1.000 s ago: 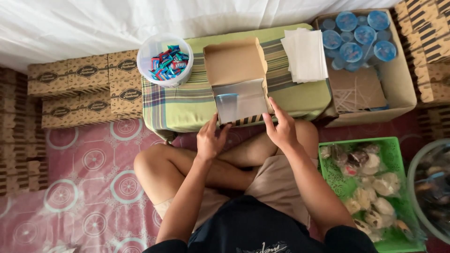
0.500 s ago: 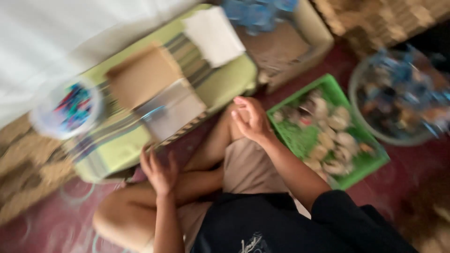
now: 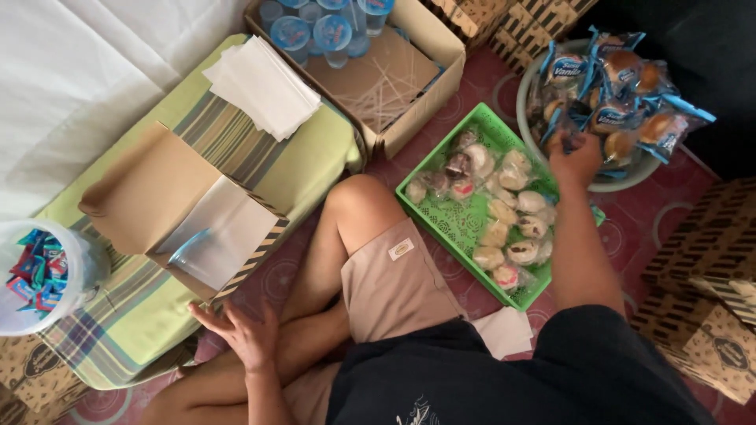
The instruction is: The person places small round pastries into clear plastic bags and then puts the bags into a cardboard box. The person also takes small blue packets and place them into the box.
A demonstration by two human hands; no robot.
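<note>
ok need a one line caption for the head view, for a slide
Seated person's right hand reaches into a bowl of wrapped cakes; left hand rests by an open cardboard box.

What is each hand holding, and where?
The right hand reaches into the bowl of wrapped cakes, fingers hidden, so its hold cannot be told. The left hand holds nothing.

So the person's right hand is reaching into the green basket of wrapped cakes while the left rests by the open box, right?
Not quite. In the head view the right hand reaches into the round bowl of blue-wrapped buns, beyond the green basket. The left hand does rest by the open box.
</note>
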